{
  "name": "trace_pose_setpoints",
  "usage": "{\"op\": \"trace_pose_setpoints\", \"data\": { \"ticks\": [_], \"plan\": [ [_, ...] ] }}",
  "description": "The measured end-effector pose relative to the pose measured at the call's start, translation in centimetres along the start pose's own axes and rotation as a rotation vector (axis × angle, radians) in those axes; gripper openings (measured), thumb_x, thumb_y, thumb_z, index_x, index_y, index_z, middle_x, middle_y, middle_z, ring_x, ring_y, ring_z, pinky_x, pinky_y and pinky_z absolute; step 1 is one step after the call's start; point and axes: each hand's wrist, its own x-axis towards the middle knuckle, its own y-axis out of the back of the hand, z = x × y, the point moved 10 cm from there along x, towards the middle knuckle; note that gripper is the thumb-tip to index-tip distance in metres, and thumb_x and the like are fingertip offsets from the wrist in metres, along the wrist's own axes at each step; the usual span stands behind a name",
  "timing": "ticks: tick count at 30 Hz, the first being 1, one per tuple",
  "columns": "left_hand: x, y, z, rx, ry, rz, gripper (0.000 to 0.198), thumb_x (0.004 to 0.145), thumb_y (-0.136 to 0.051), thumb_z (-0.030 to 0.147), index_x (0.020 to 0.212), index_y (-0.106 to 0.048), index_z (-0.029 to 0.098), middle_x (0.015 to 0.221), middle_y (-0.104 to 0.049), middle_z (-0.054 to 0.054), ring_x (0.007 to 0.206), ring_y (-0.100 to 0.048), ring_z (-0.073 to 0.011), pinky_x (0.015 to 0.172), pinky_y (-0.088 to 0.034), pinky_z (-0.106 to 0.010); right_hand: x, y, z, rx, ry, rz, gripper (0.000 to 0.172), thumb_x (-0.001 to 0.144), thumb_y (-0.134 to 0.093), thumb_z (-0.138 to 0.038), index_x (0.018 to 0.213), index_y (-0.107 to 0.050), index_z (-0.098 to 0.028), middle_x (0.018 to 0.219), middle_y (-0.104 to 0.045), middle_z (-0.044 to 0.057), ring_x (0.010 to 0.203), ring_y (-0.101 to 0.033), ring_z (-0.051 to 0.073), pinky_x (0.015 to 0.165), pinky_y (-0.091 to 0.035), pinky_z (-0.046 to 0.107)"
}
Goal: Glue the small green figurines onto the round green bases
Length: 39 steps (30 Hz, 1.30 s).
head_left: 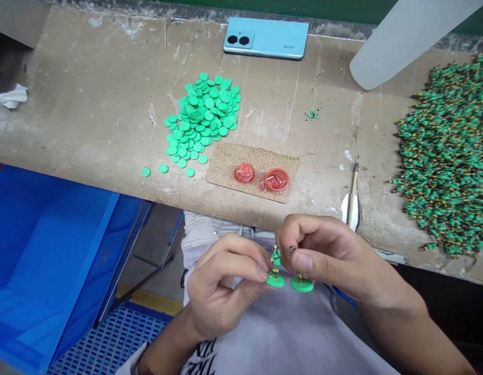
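Observation:
Both my hands are close together in front of my lap, just off the table's front edge. Thumb and fingers of my left hand (229, 284) pinch a small green figurine (276, 258) that stands upright on a round green base. Beside it, my right hand (323, 255) is closed on a second figurine (299, 278), also on a green disc; the thumb and fingers cover most of its body. The two bases are near each other, with a small gap between them. On the table ahead lies a piece of brown cardboard (225, 161) carrying two red dishes (276, 180).
A heap of green discs (204, 114) lies left of centre. At the right is a big pile of green figurines (448, 156). A brush (354, 192), a light-blue phone (267, 39), a white tube (405, 44) and tiny green pieces (313, 113) are around. Blue bin (61, 250) stands left.

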Motion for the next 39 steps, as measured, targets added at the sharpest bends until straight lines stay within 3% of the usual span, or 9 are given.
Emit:
{"op": "trace_pose_setpoints", "data": {
  "ticks": [11, 16, 19, 23, 26, 31, 35, 37, 39],
  "plan": [
    [-0.4, 0.0, -0.2, -0.037, 0.011, -0.013, 0.012, 0.091, -0.076, 0.007, 0.097, -0.069, 0.015, 0.089, -0.069, -0.003, 0.081, -0.073, -0.0156, 0.074, -0.065, -0.029, -0.2, 0.2, 0.2, 0.025, -0.016, 0.013, 0.030, 0.095, -0.074, -0.039, 0.081, -0.057, -0.018, 0.066, -0.051, -0.005, 0.056, -0.041, 0.007, 0.052, -0.037, 0.020],
    [0.0, 0.0, 0.0, -0.008, 0.002, 0.005, 0.009, 0.092, -0.076, 0.011, 0.096, -0.069, 0.015, 0.086, -0.069, -0.003, 0.078, -0.074, -0.0152, 0.071, -0.065, -0.028, -0.3, 0.5, 0.0, -0.069, 0.028, 0.036, 0.029, 0.096, -0.072, -0.042, 0.083, -0.059, -0.019, 0.068, -0.055, -0.003, 0.058, -0.046, 0.009, 0.053, -0.039, 0.022],
    [0.0, 0.1, 0.1, -0.002, -0.001, 0.012, 0.008, 0.092, -0.075, 0.010, 0.097, -0.070, 0.015, 0.087, -0.069, -0.003, 0.079, -0.075, -0.0157, 0.072, -0.067, -0.028, -1.1, 2.4, -1.3, -0.337, 0.109, 0.169, 0.025, 0.098, -0.069, -0.043, 0.087, -0.064, -0.021, 0.073, -0.060, -0.001, 0.064, -0.053, 0.013, 0.058, -0.043, 0.025],
    [-0.3, 0.3, -0.1, 0.019, -0.001, 0.007, 0.012, 0.093, -0.072, 0.006, 0.098, -0.072, 0.017, 0.091, -0.067, -0.004, 0.083, -0.076, -0.0169, 0.077, -0.070, -0.032, -3.9, 6.8, -5.4, -0.974, 0.328, 0.579, 0.010, 0.099, -0.067, -0.033, 0.098, -0.068, -0.023, 0.090, -0.067, 0.004, 0.077, -0.059, 0.018, 0.069, -0.046, 0.031],
    [-0.5, 0.4, -0.1, 0.087, -0.039, -0.009, 0.021, 0.091, -0.070, 0.000, 0.102, -0.072, 0.017, 0.099, -0.065, -0.005, 0.088, -0.076, -0.0177, 0.079, -0.071, -0.032, -4.6, 7.9, -6.6, -1.347, 0.433, 0.658, 0.008, 0.101, -0.063, -0.028, 0.104, -0.066, -0.022, 0.094, -0.066, 0.006, 0.080, -0.060, 0.020, 0.074, -0.047, 0.035],
    [0.0, 0.0, 0.2, 0.306, -0.136, -0.062, 0.023, 0.091, -0.066, -0.002, 0.104, -0.071, 0.016, 0.101, -0.070, -0.007, 0.085, -0.078, -0.0162, 0.079, -0.070, -0.025, -4.8, 9.4, -6.7, -1.540, 0.469, 0.709, 0.012, 0.102, -0.058, -0.025, 0.112, -0.064, -0.021, 0.106, -0.068, 0.011, 0.102, -0.064, 0.026, 0.090, -0.051, 0.043],
    [0.1, -0.6, 0.1, 0.426, -0.206, -0.114, 0.023, 0.092, -0.062, -0.002, 0.103, -0.072, 0.016, 0.099, -0.072, -0.008, 0.087, -0.078, -0.0154, 0.081, -0.067, -0.021, -6.6, 9.4, -7.8, -1.482, 0.503, 0.837, 0.016, 0.101, -0.060, -0.027, 0.116, -0.062, -0.022, 0.104, -0.065, 0.009, 0.091, -0.062, 0.023, 0.083, -0.052, 0.039],
    [0.0, -1.1, 0.1, 0.464, -0.243, -0.139, 0.024, 0.094, -0.058, -0.001, 0.104, -0.072, 0.016, 0.100, -0.073, -0.009, 0.092, -0.078, -0.0158, 0.084, -0.066, -0.020, -7.0, 7.7, -7.8, -1.407, 0.559, 0.774, 0.017, 0.100, -0.063, -0.026, 0.117, -0.064, -0.023, 0.101, -0.065, 0.008, 0.088, -0.062, 0.022, 0.079, -0.053, 0.036],
    [-0.2, -1.7, 0.3, 0.509, -0.282, -0.170, 0.025, 0.097, -0.053, 0.000, 0.104, -0.071, 0.016, 0.101, -0.073, -0.009, 0.096, -0.078, -0.0163, 0.089, -0.065, -0.020, -6.1, 5.2, -6.7, -1.292, 0.564, 0.557, 0.026, 0.098, -0.067, -0.029, 0.123, -0.064, -0.025, 0.101, -0.066, 0.007, 0.088, -0.064, 0.022, 0.075, -0.054, 0.033]
  ]
}}
